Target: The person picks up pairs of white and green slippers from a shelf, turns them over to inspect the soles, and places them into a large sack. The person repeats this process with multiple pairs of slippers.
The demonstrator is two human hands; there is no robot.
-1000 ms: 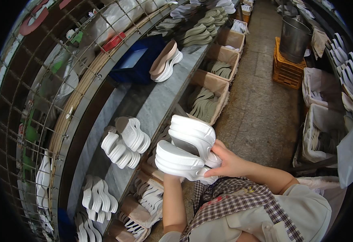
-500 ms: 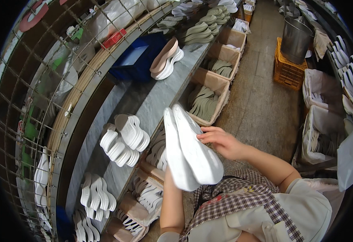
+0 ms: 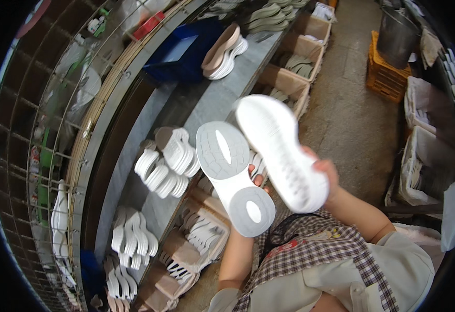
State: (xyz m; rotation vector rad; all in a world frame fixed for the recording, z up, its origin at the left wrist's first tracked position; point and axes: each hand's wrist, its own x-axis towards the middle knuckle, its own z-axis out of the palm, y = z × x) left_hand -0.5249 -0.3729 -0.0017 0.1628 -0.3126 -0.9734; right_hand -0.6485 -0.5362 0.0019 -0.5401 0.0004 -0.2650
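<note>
I hold two white shoe soles up in front of me, tread sides toward the camera. My left hand (image 3: 257, 176) grips the left sole (image 3: 233, 176), which has grey tread with two white oval patches; only a few fingers show behind it. My right hand (image 3: 325, 171) grips the right sole (image 3: 282, 152), an all-white one with small dotted tread, tilted up and to the left. The two soles sit side by side and overlap slightly near the middle.
A grey metal bench (image 3: 214, 101) runs along my left with piles of white soles (image 3: 166, 162) and beige soles (image 3: 225, 49), beside a blue bin (image 3: 183, 52). Cardboard boxes of soles (image 3: 290, 83) line the floor. A wire rack (image 3: 40, 130) stands at the left; an orange crate (image 3: 386, 78) and metal bucket (image 3: 396, 31) stand at the right.
The two soles were stacked on edge in my hands; I have turned them and spread them apart, so both tread sides now face the camera.
</note>
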